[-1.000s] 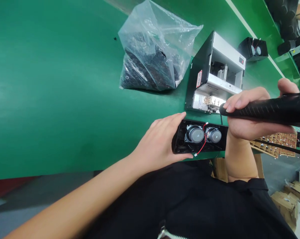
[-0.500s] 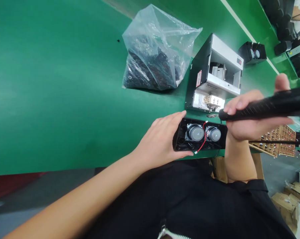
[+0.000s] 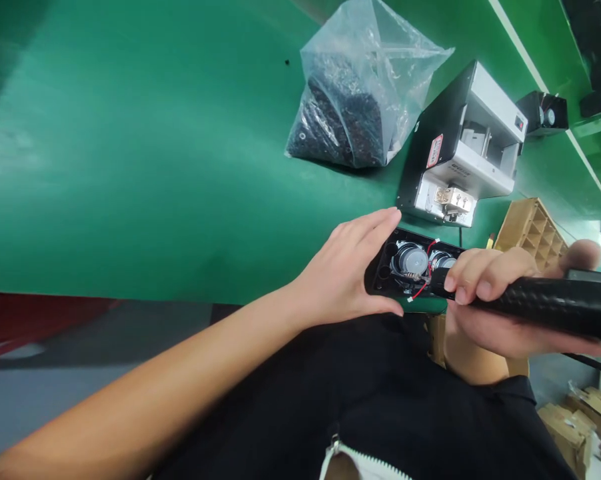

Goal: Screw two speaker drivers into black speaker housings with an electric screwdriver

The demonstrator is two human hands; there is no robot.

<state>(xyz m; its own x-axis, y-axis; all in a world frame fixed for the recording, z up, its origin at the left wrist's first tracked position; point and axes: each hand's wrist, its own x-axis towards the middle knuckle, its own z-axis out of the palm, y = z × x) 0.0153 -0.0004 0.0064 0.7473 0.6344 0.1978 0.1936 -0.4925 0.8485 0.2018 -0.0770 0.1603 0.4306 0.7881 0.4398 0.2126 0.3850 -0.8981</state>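
Observation:
My left hand [image 3: 343, 270] grips the left end of a black speaker box [image 3: 380, 279], thumb on the near side and fingers on the far side. Inside the box sit two round speaker drivers, and a red wire [image 3: 421, 289] with white connectors crosses between them. A black electric screwdriver [image 3: 545, 303] is wrapped in the fingers of my right hand [image 3: 495, 275]. Its tip is over the box, in front of the left driver [image 3: 411, 260]. The screwdriver and my fingers partly cover the right driver [image 3: 441, 259]. Whether the tip touches a screw cannot be made out.
Behind the box stands a silver and black screw feeder machine [image 3: 490, 160]. To its left lies a clear plastic bag [image 3: 350, 100] of small dark parts. Another speaker box [image 3: 543, 113] and a cardboard divider tray [image 3: 518, 223] are at the right on the green table [image 3: 155, 167].
My right hand has brought the screwdriver from beside the screw feeder down and left over the speaker box. My left hand keeps its hold. The view has shifted.

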